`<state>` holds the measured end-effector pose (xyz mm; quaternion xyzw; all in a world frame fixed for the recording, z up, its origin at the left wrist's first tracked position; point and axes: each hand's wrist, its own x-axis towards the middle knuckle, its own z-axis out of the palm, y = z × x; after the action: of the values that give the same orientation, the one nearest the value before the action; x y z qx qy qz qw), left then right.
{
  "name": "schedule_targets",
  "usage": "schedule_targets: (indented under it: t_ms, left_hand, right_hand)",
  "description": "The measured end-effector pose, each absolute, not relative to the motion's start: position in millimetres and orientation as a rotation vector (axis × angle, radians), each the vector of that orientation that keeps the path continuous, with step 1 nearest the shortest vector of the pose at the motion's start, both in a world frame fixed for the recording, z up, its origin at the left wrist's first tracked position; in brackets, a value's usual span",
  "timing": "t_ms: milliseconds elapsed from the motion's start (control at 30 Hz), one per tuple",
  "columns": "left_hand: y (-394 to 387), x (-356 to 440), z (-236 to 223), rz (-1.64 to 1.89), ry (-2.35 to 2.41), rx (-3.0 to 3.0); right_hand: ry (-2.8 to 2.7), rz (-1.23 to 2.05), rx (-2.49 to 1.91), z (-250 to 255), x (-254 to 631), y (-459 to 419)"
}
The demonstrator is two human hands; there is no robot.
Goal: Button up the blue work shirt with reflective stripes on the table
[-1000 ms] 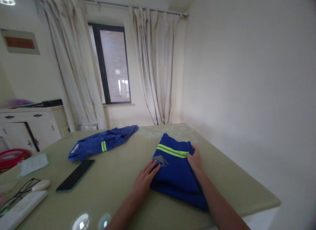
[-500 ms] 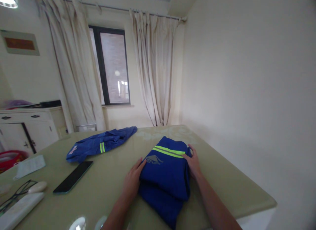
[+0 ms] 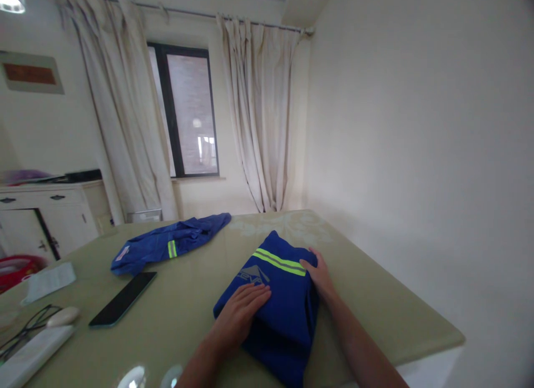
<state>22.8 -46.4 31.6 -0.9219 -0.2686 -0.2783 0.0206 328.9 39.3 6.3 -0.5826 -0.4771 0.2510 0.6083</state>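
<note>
A folded blue work garment (image 3: 278, 299) with yellow-green reflective stripes and a grey logo lies on the pale green table (image 3: 375, 288). My left hand (image 3: 244, 310) rests flat on top of its near left part, fingers stretched out. My right hand (image 3: 319, 274) presses against the garment's right edge beside the stripes, fingers extended along the cloth. Neither hand grips anything.
A second blue garment (image 3: 167, 243) lies crumpled at the far left of the table. A dark phone (image 3: 122, 298), a face mask (image 3: 48, 279), glasses (image 3: 25, 324) and a white remote (image 3: 31, 354) sit at the left. The wall runs close along the table's right edge.
The folded garment has slid and turned leftward on the table. My left hand moved from its left edge onto its top; my right hand followed along the right edge.
</note>
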Motion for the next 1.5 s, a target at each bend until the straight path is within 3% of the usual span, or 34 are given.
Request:
schedule_targets:
  t_ms: [267,467,567,633,733,867,1133,1300,1500]
  left_hand:
    - [-73,20,48,-0.605,-0.519,-3.053]
    - [-77,29,48,-0.626,-0.76,-3.048]
    - [-66,33,37,-0.551,-0.997,-3.11]
    - [-52,41,29,-0.542,-1.174,-3.097]
    - [-30,58,19,-0.577,-1.349,-2.963]
    - [-12,73,12,-0.445,-1.2,-2.842]
    - [-2,11,22,-0.599,-0.959,-2.851]
    - [38,-62,6,-0.743,-1.506,-2.495]
    - [80,-110,-7,-0.57,-2.164,-1.918]
  right_hand:
    - [-0.893,0.687,-1.289,5,340,41]
    - [-1.028,-0.018,-1.511,15,344,31]
    - [-1.114,-0.203,-1.447,37,333,15]
    - [-1.276,-0.165,-1.345,53,313,-1]
    - [-1.747,0.142,-1.175,65,263,-23]
    - [-2.181,0.357,-1.237,51,205,-29]
    - [-2.401,0.383,-1.308,30,233,19]
    - [-2.446,0.279,-1.394,33,282,64]
    - [-2.308,-0.011,-1.846,41,339,121]
